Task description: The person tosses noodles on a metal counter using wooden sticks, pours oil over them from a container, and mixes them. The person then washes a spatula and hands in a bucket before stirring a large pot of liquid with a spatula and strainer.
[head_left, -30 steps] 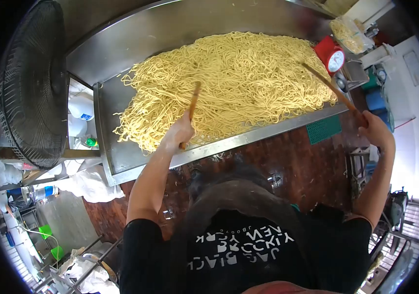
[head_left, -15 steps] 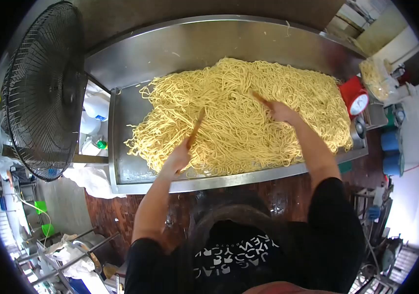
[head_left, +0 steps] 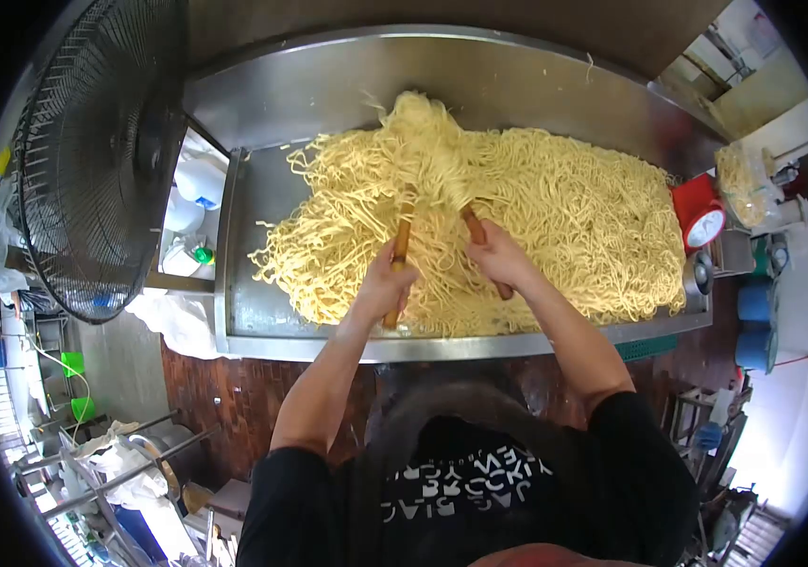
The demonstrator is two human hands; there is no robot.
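A wide heap of yellow noodles (head_left: pixel 564 227) covers most of a metal tray table (head_left: pixel 257 217). My left hand (head_left: pixel 387 285) is closed around a brown wooden stick (head_left: pixel 404 241), whose far end goes into the noodles. A second wooden stick (head_left: pixel 476 229) is gripped in my right hand (head_left: pixel 500 255), slanting toward the first one. Beyond the stick tips a clump of noodles (head_left: pixel 423 142) is raised above the heap and blurred by motion. The far tips of both sticks are hidden by noodles.
A large black fan (head_left: pixel 92 161) stands at the left edge of the tray. To the right are a red dial scale (head_left: pixel 697 213) and a plastic bag of noodles (head_left: pixel 744 184). The tray's raised back wall (head_left: pixel 536 80) bounds the far side.
Both hands have come closer together, the right one moving left and the left one moving right. A clump of noodles has risen between and beyond the sticks. The head view has shifted slightly.
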